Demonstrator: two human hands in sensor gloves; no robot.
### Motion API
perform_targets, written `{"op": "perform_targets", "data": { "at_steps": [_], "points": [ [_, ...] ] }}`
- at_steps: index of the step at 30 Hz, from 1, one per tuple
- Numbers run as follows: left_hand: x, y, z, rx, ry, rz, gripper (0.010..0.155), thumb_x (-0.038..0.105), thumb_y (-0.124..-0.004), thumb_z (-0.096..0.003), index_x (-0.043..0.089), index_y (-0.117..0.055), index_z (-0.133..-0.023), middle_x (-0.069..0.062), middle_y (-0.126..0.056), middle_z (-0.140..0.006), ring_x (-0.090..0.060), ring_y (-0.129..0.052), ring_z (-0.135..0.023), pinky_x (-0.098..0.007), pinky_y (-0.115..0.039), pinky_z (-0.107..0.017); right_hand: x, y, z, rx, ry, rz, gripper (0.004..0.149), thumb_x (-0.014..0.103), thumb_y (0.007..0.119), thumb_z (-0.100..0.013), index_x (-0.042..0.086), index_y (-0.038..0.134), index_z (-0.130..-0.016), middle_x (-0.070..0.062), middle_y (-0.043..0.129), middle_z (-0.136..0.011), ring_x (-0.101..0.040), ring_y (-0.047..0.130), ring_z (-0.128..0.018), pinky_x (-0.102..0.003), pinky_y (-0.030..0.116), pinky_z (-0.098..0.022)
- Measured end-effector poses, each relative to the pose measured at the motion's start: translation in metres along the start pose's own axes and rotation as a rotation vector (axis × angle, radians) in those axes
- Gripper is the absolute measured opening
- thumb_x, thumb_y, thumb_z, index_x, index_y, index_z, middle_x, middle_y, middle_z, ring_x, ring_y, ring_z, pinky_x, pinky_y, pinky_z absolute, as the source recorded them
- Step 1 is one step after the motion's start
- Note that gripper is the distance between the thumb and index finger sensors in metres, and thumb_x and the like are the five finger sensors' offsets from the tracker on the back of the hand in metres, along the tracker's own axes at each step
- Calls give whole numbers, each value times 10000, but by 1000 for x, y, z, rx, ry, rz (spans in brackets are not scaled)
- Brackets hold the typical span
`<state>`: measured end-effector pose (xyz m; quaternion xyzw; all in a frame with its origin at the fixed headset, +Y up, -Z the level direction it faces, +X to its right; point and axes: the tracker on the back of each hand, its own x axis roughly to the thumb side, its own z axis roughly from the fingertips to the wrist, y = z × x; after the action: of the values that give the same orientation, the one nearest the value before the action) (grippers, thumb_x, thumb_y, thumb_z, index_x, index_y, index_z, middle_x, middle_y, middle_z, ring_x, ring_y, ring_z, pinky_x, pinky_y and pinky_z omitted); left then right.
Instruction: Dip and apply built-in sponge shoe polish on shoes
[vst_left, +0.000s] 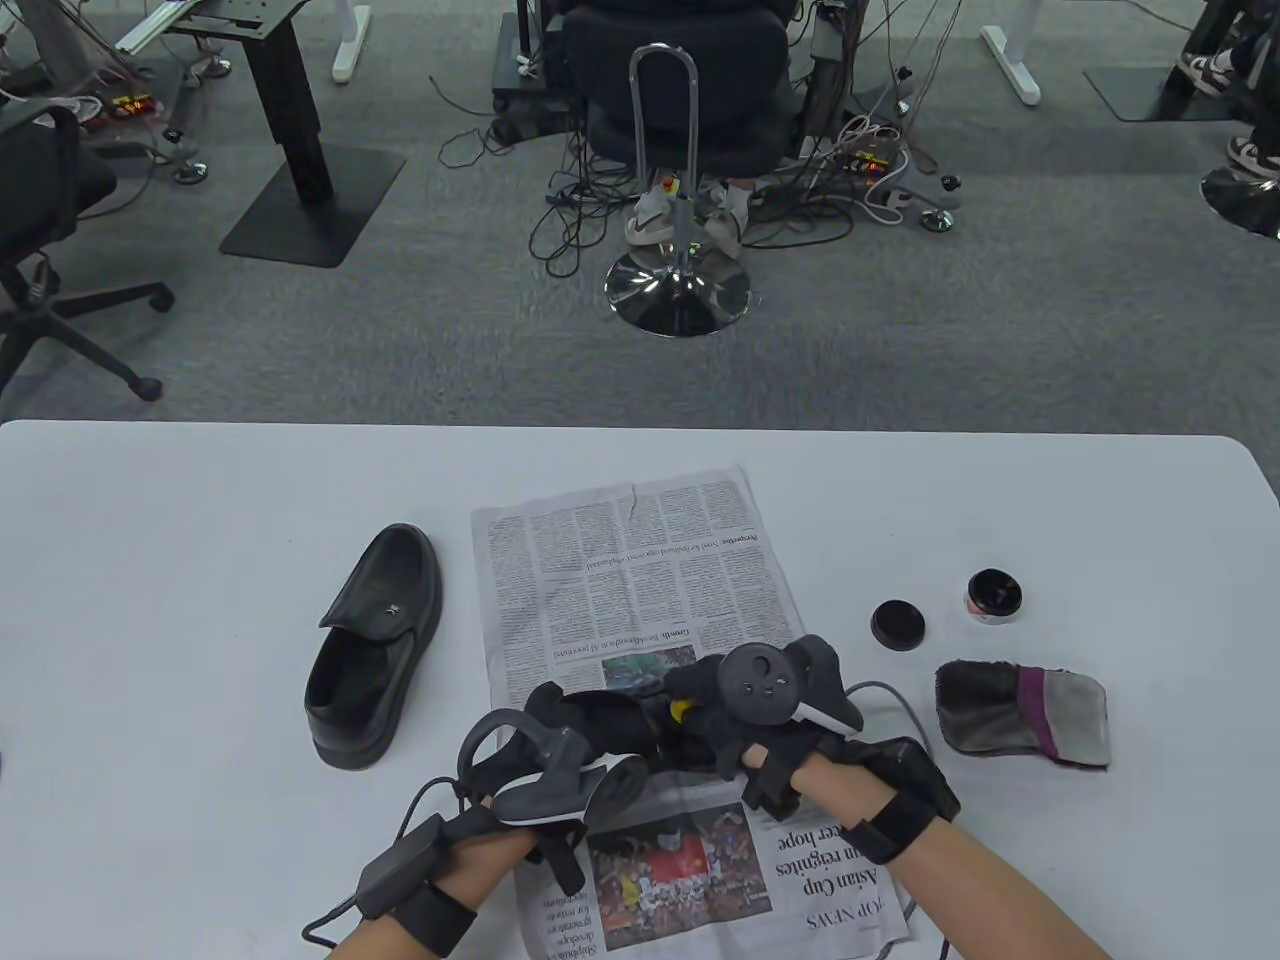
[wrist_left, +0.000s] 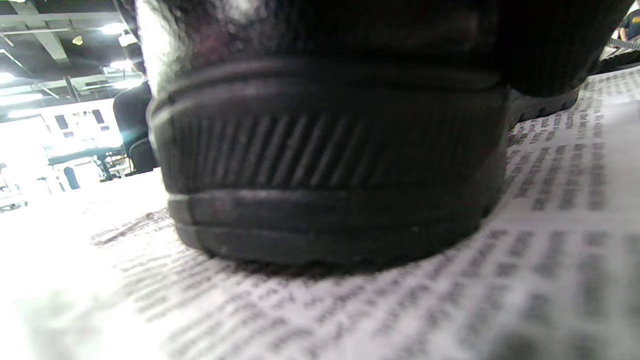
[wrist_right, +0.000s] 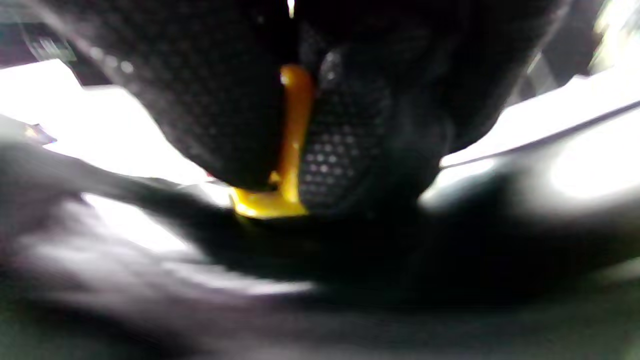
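A black shoe (vst_left: 618, 728) lies on the newspaper (vst_left: 620, 580) under both hands. My left hand (vst_left: 558, 716) holds it at the heel end; the left wrist view shows only the ribbed heel sole (wrist_left: 330, 165) standing on the newsprint (wrist_left: 550, 250). My right hand (vst_left: 702, 706) pinches a yellow-handled sponge applicator (vst_left: 680, 711) between gloved fingers (wrist_right: 345, 145). The applicator's yellow base (wrist_right: 270, 205) presses on the shoe's glossy upper (wrist_right: 350, 260). A second black shoe (vst_left: 372, 650) lies on the bare table to the left.
An open polish tin (vst_left: 993, 596) and its black lid (vst_left: 897, 624) sit to the right of the paper. A grey and purple cloth (vst_left: 1022, 714) lies near my right wrist. Glove cables trail near the table's front edge.
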<state>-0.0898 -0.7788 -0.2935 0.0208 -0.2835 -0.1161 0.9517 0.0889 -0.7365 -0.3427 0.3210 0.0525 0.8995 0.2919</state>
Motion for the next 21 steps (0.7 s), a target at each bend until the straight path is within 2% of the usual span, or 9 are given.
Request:
{"op": "perform_targets", "data": {
  "at_steps": [1, 3, 4, 5, 10, 11, 14, 19, 21],
  "points": [
    [0, 0, 0, 4, 0, 0, 322, 636, -781, -401, 435, -847, -643, 173, -945, -410, -102, -928, -453, -599, -663, -690, 0, -2, -1, 25, -2, -41, 437, 288, 977, -314, 199, 943, -741, -100, 968, -644, -224, 1104, -327, -470, 907, -515],
    [0, 1, 0, 5, 1, 1, 323, 638, -785, -397, 435, -851, -640, 173, -947, -408, -102, -928, -451, -597, -664, -692, -6, -7, -4, -57, 41, 100, 431, 278, 975, -322, 194, 946, -743, -105, 969, -644, -230, 1109, -338, -477, 902, -516],
    [0, 1, 0, 9, 1, 9, 323, 637, -791, -394, 434, -854, -637, 170, -949, -406, -104, -928, -450, -597, -664, -692, -13, -6, -8, -131, 89, 284, 433, 279, 971, -321, 191, 945, -744, -108, 972, -637, -223, 1112, -329, -471, 908, -507],
    [0, 0, 0, 9, 2, 17, 321, 634, -794, -394, 431, -858, -635, 166, -950, -405, -107, -927, -450, -598, -661, -693, -16, -4, -10, -125, 121, 412, 441, 318, 950, -320, 202, 939, -746, -87, 983, -621, -174, 1122, -305, -432, 936, -485],
    [-1, 0, 0, 1, 4, 26, 319, 629, -797, -396, 427, -862, -634, 158, -954, -403, -114, -928, -445, -599, -661, -687, 0, -4, -3, 71, 28, -106, 441, 295, 985, -306, 174, 960, -729, -119, 996, -606, -181, 1118, -252, -421, 957, -455],
    [-1, 0, 0, 3, 4, 26, 319, 628, -799, -396, 425, -863, -633, 158, -954, -403, -114, -928, -445, -598, -661, -688, -2, -6, -4, 35, 52, -48, 440, 284, 985, -312, 168, 957, -735, -124, 991, -608, -189, 1112, -256, -433, 947, -457],
    [0, 0, -1, 7, 7, 28, 319, 627, -800, -397, 422, -863, -634, 157, -953, -402, -115, -927, -443, -600, -660, -688, -15, -5, -10, -98, 110, 416, 444, 329, 945, -324, 195, 939, -746, -88, 994, -597, -97, 1060, -143, -357, 985, -351],
    [-2, -1, 0, 5, -1, 24, 322, 632, -796, -394, 428, -860, -634, 161, -952, -403, -112, -927, -445, -596, -660, -689, -3, -6, -4, 99, 32, -16, 446, 332, 978, -303, 197, 953, -727, -83, 1011, -579, -87, 975, 12, -319, 975, -168],
    [-3, 0, -1, 7, -17, 32, 320, 630, -799, -391, 427, -863, -631, 161, -953, -399, -111, -927, -443, -594, -663, -687, -14, -11, -6, -14, 120, 99, 437, 313, 980, -317, 177, 957, -732, -106, 1011, -573, -129, 983, 17, -344, 930, -83]
  ]
}}
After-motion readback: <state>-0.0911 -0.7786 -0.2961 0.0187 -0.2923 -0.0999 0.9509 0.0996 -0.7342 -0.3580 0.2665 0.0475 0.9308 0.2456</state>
